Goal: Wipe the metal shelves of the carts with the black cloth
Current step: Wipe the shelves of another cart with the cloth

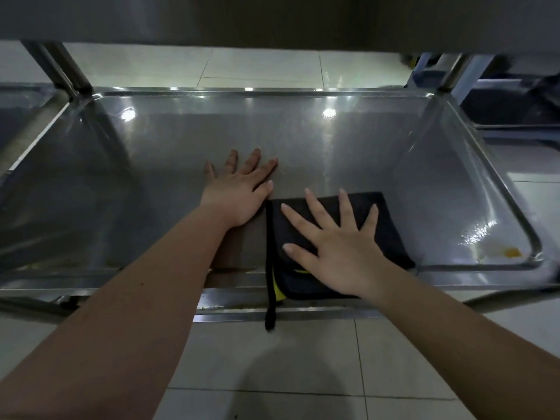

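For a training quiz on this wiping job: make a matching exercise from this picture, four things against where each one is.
Things:
1. left hand
2. right hand
3. black cloth
4. orange stain

Places:
a. near right corner of the shelf
b. flat on bare metal
c. spread flat on the cloth
d. on the shelf, its strap hanging over the front edge

Pairs: 1-b, 2-c, 3-d, 4-a
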